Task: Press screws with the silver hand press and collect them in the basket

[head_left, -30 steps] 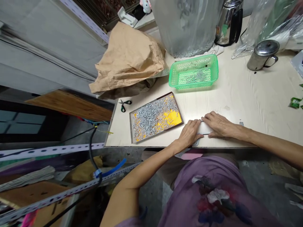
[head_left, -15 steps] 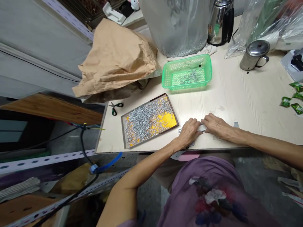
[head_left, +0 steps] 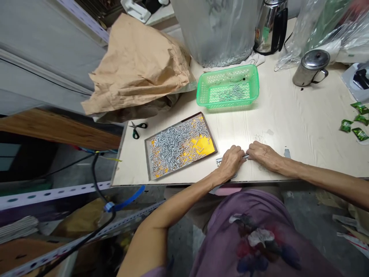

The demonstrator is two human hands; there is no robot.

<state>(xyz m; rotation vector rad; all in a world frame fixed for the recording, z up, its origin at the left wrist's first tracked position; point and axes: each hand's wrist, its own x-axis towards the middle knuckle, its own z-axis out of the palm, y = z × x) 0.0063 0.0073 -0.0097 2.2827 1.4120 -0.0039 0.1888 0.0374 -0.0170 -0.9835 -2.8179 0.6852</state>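
The left hand [head_left: 232, 159] and the right hand [head_left: 262, 154] are close together, low and right of the middle of the frame. Each grip is pinched on a thin gray strip [head_left: 245, 156] in the small gap between them. A flat metal piece [head_left: 218, 162] pokes out past the left hand, near the corner of a tray [head_left: 147, 157] full of small silver rods [head_left: 170, 142]. The front edge of the tabletop [head_left: 296, 115] runs just below the hands, so there is little room that way. There is more room above them, up to the green basket [head_left: 227, 104], and on the right, up to the green wrapped packets [head_left: 346, 125]. Black-handled scissors [head_left: 135, 133] lie near the tabletop's left edge.
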